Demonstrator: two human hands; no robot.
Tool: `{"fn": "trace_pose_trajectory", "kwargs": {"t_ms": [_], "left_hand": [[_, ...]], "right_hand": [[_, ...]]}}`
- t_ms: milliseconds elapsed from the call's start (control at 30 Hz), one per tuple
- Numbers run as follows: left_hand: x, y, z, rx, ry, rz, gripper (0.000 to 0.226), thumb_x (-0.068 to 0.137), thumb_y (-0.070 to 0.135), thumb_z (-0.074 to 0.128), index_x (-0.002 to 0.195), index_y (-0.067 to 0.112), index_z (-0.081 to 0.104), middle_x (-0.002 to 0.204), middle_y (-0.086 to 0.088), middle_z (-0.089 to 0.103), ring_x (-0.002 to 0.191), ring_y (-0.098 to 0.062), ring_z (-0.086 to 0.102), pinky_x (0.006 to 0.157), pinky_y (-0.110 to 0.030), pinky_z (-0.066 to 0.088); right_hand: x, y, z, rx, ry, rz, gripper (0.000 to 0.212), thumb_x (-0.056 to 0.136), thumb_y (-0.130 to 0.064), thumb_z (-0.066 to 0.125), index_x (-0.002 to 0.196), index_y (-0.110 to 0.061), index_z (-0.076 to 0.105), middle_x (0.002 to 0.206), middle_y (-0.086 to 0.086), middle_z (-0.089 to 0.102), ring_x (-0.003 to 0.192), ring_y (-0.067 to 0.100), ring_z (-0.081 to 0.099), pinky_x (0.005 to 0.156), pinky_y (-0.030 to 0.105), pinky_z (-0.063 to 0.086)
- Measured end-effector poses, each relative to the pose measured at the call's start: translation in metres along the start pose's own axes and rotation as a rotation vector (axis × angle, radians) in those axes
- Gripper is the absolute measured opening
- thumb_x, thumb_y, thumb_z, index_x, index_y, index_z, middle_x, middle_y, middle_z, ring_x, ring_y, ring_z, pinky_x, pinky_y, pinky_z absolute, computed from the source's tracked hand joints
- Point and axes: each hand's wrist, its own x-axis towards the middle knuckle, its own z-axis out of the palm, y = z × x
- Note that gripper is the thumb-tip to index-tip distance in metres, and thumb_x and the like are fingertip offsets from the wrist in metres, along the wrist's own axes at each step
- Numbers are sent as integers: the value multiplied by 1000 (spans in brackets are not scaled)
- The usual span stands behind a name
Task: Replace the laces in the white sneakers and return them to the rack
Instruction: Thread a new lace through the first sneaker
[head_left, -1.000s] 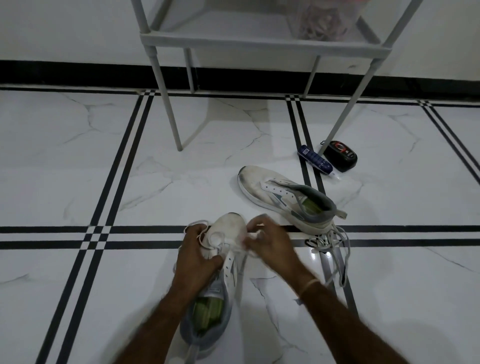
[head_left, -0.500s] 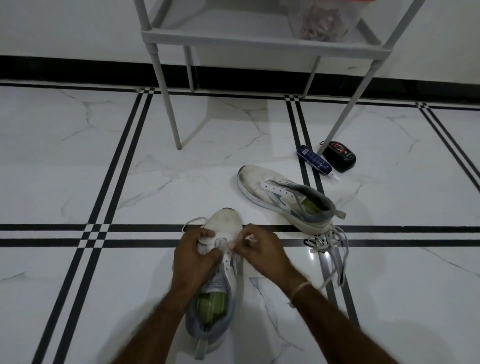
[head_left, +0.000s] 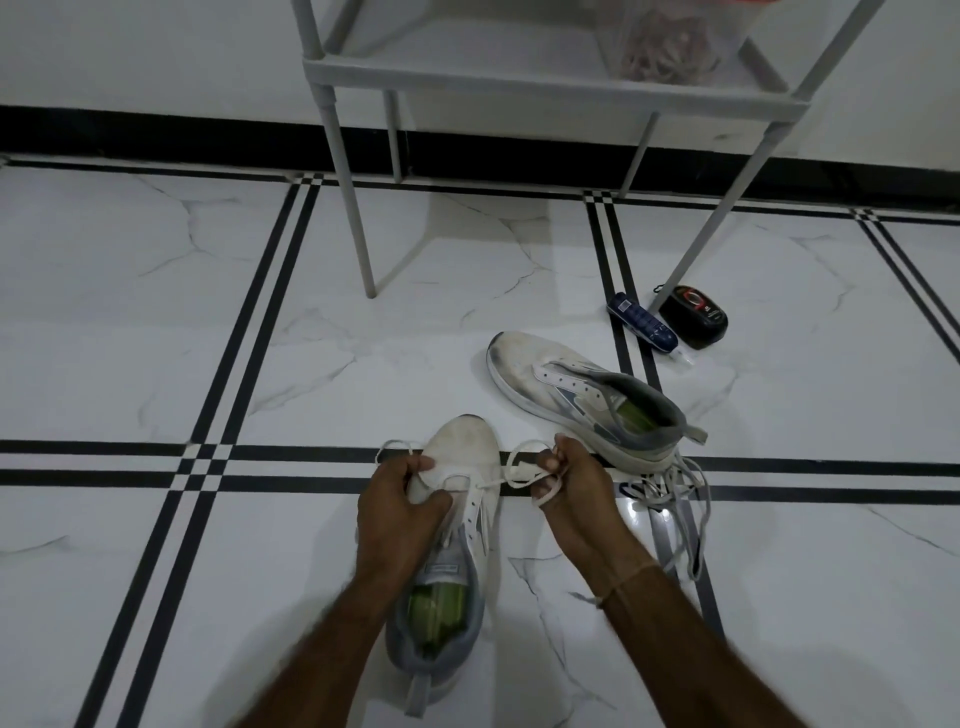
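Note:
A white sneaker (head_left: 465, 447) with a green insole lies on the floor between my hands, toe pointing away. A white lace (head_left: 511, 475) runs through its lowest eyelets. My left hand (head_left: 400, 512) grips the left end of the lace over the shoe's tongue area. My right hand (head_left: 574, 486) pinches the right end, pulled out to the right of the shoe. The second white sneaker (head_left: 582, 395) lies unlaced farther right. A pile of grey laces (head_left: 670, 499) sits on the floor beside its heel.
A grey rack (head_left: 550, 88) stands at the back on thin legs, with a clear bag of laces (head_left: 660, 52) on its shelf. A blue bottle (head_left: 641, 322) and a black shoe-polish sponge (head_left: 693, 317) lie by the rack's right front leg.
My right hand has moved right, away from the shoe, drawing the lace out through the eyelets. The left hand stays on the shoe. The view has shifted closer.

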Motion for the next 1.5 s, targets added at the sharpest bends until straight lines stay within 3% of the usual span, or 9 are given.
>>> {"fn": "trace_pose_trajectory", "kwargs": {"t_ms": [100, 267, 333, 433, 567, 833, 933, 1167, 1500], "left_hand": [[-1, 1, 1, 4, 7, -6, 42, 75, 3, 79, 112, 19, 67, 112, 7, 69, 104, -11, 66, 92, -24, 52], [-5, 7, 3, -27, 19, 9, 51, 76, 6, 82, 118, 21, 58, 109, 13, 66, 99, 0, 62, 83, -12, 50], [-7, 11, 4, -50, 44, -15, 58, 78, 10, 84, 121, 22, 48, 105, 15, 63, 94, 1, 61, 75, -9, 45], [-5, 11, 7, -30, 110, -79, 51, 77, 21, 86, 112, 19, 49, 100, 4, 64, 89, -14, 63, 69, -16, 44], [5, 4, 9, 66, 117, -72, 31, 76, 34, 86, 90, 21, 61, 87, 2, 68, 78, -14, 65, 60, -21, 43], [9, 9, 1, -16, 109, -12, 34, 91, 30, 73, 64, 13, 59, 62, 1, 60, 60, -14, 54, 58, -29, 41], [9, 32, -8, -191, 65, -28, 26, 101, 24, 59, 80, 12, 69, 77, -3, 73, 77, -17, 68, 74, -35, 53], [15, 130, -27, -397, -22, 127, 27, 108, 22, 45, 103, 7, 67, 79, -8, 74, 75, -16, 69, 76, -29, 56], [6, 225, -60, -536, -78, 362, 35, 107, 27, 44, 100, 2, 67, 94, -12, 76, 89, -23, 71, 84, -36, 58]], "right_hand": [[-3, -6, -2, -346, -35, -112, 29, 105, -18, 49, 76, -13, 49, 63, 2, 50, 52, 11, 44, 46, 22, 37], [3, -3, -15, -1509, -64, -726, 25, 91, -19, 70, 113, -20, 59, 119, -6, 60, 89, 7, 62, 77, 28, 54], [-5, 1, -11, -1534, 72, -833, 42, 89, -21, 73, 126, -21, 54, 129, -5, 56, 101, 12, 61, 84, 32, 54], [-18, 13, -8, -1614, 246, -980, 27, 89, -38, 71, 107, -24, 58, 107, -6, 59, 97, 13, 55, 78, 32, 49], [-21, 36, 5, -1307, 47, -379, 54, 88, -64, 66, 55, -23, 50, 54, -8, 55, 55, 8, 54, 61, 33, 49], [-13, 31, 18, -735, -42, -207, 26, 96, -17, 69, 72, -12, 60, 63, 2, 53, 61, 13, 45, 55, 22, 37], [-25, 11, 32, -672, -159, -246, 20, 104, -22, 58, 91, -9, 68, 81, 2, 72, 65, 7, 52, 59, 22, 41], [-48, -51, 102, -834, -338, -441, 24, 107, -23, 52, 102, -6, 68, 82, 2, 73, 61, 5, 48, 53, 15, 38], [-106, -117, 158, -716, -426, -614, 24, 105, -23, 55, 107, -5, 70, 90, 4, 73, 63, 7, 50, 54, 17, 39]]}}
